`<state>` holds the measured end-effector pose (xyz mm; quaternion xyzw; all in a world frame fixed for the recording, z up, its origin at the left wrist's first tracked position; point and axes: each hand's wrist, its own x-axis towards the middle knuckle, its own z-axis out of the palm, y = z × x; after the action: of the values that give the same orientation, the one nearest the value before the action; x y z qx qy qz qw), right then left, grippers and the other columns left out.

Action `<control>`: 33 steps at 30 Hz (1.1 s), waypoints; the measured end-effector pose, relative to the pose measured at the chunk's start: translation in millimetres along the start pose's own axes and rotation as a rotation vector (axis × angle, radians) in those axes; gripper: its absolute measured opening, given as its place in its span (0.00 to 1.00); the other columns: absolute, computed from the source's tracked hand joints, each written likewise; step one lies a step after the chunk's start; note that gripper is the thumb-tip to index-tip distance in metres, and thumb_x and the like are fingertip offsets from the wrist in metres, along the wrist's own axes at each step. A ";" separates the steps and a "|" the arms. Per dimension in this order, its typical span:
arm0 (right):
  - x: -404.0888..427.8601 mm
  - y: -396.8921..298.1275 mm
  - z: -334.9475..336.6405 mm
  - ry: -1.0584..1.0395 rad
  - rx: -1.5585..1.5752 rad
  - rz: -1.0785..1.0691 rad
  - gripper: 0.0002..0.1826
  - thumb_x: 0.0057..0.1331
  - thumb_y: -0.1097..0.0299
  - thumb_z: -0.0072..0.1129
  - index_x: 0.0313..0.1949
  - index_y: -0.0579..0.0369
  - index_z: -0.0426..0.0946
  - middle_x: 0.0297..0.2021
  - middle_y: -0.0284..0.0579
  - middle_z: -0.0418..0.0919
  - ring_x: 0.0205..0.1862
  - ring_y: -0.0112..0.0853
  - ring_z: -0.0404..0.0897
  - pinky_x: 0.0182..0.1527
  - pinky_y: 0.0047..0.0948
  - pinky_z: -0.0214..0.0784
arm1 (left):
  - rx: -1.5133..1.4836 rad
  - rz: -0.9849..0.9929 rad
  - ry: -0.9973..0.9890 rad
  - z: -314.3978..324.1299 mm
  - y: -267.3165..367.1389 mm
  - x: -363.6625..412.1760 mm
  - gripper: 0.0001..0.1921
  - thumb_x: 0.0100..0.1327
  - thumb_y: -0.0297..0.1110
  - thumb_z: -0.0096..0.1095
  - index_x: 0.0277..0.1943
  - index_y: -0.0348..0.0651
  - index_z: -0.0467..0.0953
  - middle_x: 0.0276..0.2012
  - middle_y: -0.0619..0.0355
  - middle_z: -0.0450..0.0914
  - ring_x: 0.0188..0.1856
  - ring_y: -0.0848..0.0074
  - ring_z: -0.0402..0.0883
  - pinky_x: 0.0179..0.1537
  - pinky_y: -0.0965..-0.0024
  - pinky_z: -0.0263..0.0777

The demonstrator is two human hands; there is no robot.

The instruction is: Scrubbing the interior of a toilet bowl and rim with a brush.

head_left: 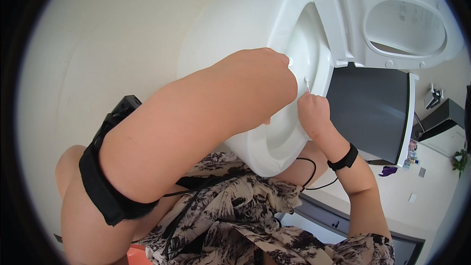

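In front of me stands a white ceramic toilet bowl (239, 18). My right hand (314, 112) is closed around a slender brush (307, 84), which looks like a toothbrush. Its small white head is against or just over the inner wall of the bowl, and the rest of the handle is hidden in my fist. My left hand (281, 68) reaches across above the bowl opening, back of the hand up. My wrist and forearm hide most of its fingers, so I cannot tell whether it holds anything.
The toilet seat (401, 57) and lid are raised behind the bowl. A dark-fronted, white-edged cabinet (368, 110) stands close on the right. Pale floor (110, 44) lies to the left. Black cables (312, 165) run across my lap. A dark-framed door (331, 213) shows at lower right.
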<state>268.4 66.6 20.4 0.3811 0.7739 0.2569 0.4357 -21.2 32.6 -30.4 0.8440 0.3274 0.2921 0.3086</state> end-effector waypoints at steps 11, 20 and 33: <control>2.3 -14.1 -8.5 -0.027 -0.013 -0.020 0.10 0.58 0.76 0.56 0.18 0.56 0.78 0.13 0.46 0.76 0.18 0.37 0.80 0.22 0.33 0.70 | -0.033 0.045 0.070 -2.2 3.5 -4.7 0.17 0.50 0.29 0.72 0.45 0.35 0.82 0.43 0.55 0.84 0.58 0.63 0.75 0.59 0.64 0.70; 1.1 -18.2 -9.1 -0.016 0.026 -0.083 0.08 0.58 0.76 0.57 0.21 0.57 0.81 0.15 0.48 0.77 0.19 0.37 0.80 0.22 0.32 0.70 | -0.057 -0.066 -0.034 -12.1 7.5 -6.3 0.20 0.51 0.28 0.72 0.49 0.35 0.81 0.49 0.54 0.83 0.61 0.63 0.72 0.61 0.65 0.68; 1.0 -20.1 -5.3 -0.024 0.000 -0.095 0.05 0.54 0.75 0.61 0.22 0.57 0.83 0.16 0.45 0.78 0.18 0.33 0.80 0.21 0.28 0.68 | -0.077 -0.051 -0.024 -11.1 7.0 -6.2 0.22 0.50 0.27 0.73 0.51 0.35 0.81 0.50 0.53 0.82 0.62 0.62 0.72 0.63 0.65 0.67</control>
<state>256.1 55.4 7.8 0.3471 0.7857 0.2315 0.4568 -30.1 27.6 -20.2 0.8264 0.3336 0.2861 0.3520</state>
